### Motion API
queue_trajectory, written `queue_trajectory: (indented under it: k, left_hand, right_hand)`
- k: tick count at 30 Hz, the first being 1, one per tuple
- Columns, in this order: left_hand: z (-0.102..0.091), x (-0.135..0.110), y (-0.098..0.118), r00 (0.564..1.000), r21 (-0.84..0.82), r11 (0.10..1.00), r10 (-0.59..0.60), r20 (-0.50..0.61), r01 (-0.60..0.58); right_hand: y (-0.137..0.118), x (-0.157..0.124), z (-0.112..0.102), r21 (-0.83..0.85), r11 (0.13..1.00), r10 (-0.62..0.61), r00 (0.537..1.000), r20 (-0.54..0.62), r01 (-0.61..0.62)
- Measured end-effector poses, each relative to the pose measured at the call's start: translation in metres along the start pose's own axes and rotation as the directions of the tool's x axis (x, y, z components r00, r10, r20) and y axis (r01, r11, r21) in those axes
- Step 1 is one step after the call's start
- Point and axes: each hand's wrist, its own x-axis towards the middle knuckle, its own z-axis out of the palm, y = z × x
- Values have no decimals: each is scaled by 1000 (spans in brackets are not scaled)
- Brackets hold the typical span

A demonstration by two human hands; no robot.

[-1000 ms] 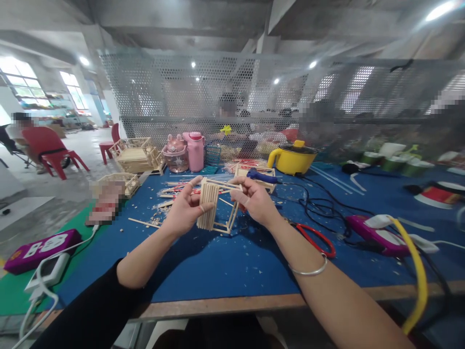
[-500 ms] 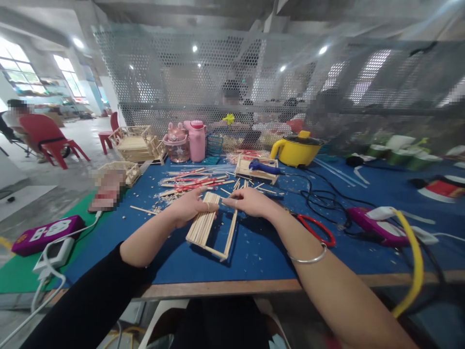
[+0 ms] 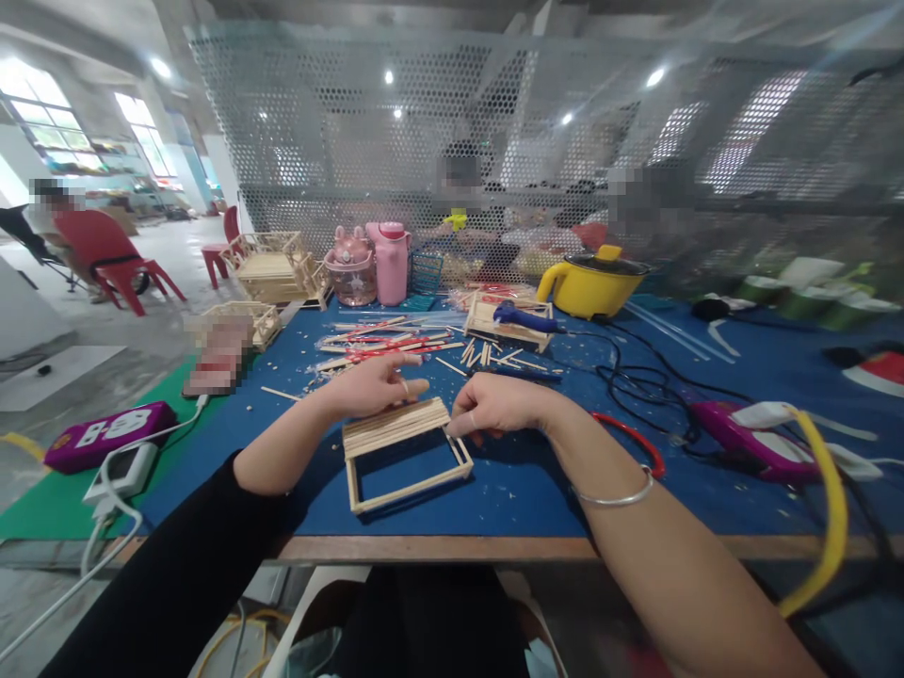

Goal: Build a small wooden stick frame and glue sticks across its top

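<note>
A small frame of wooden sticks (image 3: pixel 399 454) lies flat on the blue table (image 3: pixel 523 499), with a slatted panel along its far side. My left hand (image 3: pixel 372 385) rests at the frame's far edge, fingers stretched out to the right above the slats. My right hand (image 3: pixel 494 405) sits at the frame's far right corner with its fingers curled, a fingertip pressed against the corner stick. A silver bangle (image 3: pixel 613 493) is on my right wrist.
Loose sticks (image 3: pixel 385 344) litter the table beyond my hands. Red-handled scissors (image 3: pixel 639 443), black cables (image 3: pixel 636 381), a blue glue gun (image 3: pixel 526 320), a yellow pot (image 3: pixel 593 282), pink bottles (image 3: pixel 391 262), finished stick models (image 3: pixel 275 268) and purple power strips (image 3: pixel 105 438) surround the spot. People sit behind the mesh partition (image 3: pixel 494 141).
The frame was held upright in both hands, then lowered and turned. Now it lies flat near the table's front edge, and my hands have dropped with it.
</note>
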Motion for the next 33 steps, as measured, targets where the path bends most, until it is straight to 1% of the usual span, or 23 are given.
queue_trajectory:
  k: [1,2,4,6,8,10,11,12,13,14,15,16,17,18,19,20,21,23,25,27,29,31,33]
  left_hand:
    - [-4,2,-1,996,29,1000,7,-87,-5]
    - [-9,4,-2,983,54,999,9,-181,1]
    - [-17,7,-5,942,81,996,-1,-336,30]
    - [-22,7,-8,913,94,993,-27,-407,71]
    - [-24,5,-10,910,113,986,-65,-410,122]
    - [-23,1,-10,932,134,975,-124,-341,179]
    - [-23,-1,-10,945,140,968,-164,-284,210]
    - [-22,-4,-9,953,141,960,-210,-216,243]
    - [-22,-7,-7,955,139,951,-258,-145,278]
    - [-23,-10,-6,950,134,941,-304,-73,312]
    - [-23,-12,-4,936,128,929,-351,2,348]
    - [-24,-15,-3,915,117,916,-394,83,384]
    - [-25,-17,-1,889,103,904,-426,165,414]
    - [-26,-19,0,863,86,895,-445,239,438]
    - [-26,-21,0,840,66,888,-453,300,456]
    - [-26,-22,1,823,41,883,-452,344,467]
    - [-25,-22,1,817,11,881,-444,368,473]
    - [-22,-20,0,833,-67,879,-421,358,473]
    - [-19,-16,-2,873,-190,868,-402,275,459]
    - [-15,-11,-5,913,-314,857,-384,140,409]
    - [-11,-5,-9,928,-391,850,-372,32,354]
    - [-9,-1,-13,930,-422,842,-367,9,336]
    - [-7,1,-16,926,-443,824,-377,38,353]
  right_hand:
    - [0,0,0,-8,1000,13,999,-42,-13]
    - [0,1,-1,-17,999,32,995,-92,-34]
    - [2,0,-4,-32,995,92,979,-182,-99]
    - [6,-4,-9,-57,984,154,965,-212,-170]
    - [11,-9,-15,-87,974,192,964,-184,-210]
    - [14,-13,-20,-144,969,176,968,-181,-203]
    - [15,-15,-21,-170,972,126,970,-210,-163]
    - [15,-15,-21,-184,978,45,964,-264,-96]
    - [14,-14,-20,-185,983,-54,938,-342,-11]
    - [13,-12,-18,-184,979,-155,890,-428,82]
    - [11,-9,-14,-195,965,-250,831,-497,174]
    - [9,-6,-10,-223,943,-330,779,-533,247]
    - [8,-2,-5,-269,917,-396,749,-532,294]
    - [7,3,1,-325,891,-446,743,-499,316]
    - [6,7,5,-377,868,-476,758,-446,324]
    - [6,10,9,-412,853,-483,784,-390,321]
    - [7,13,12,-427,850,-469,812,-348,308]
    - [8,17,15,-427,863,-417,856,-304,269]
    - [8,18,14,-427,877,-368,877,-308,218]
    - [6,19,13,-425,898,-289,881,-375,114]
    - [4,19,12,-406,914,-202,868,-454,0]
    - [3,20,14,-386,920,-151,855,-495,-61]
    - [3,21,15,-378,924,-150,858,-492,-55]
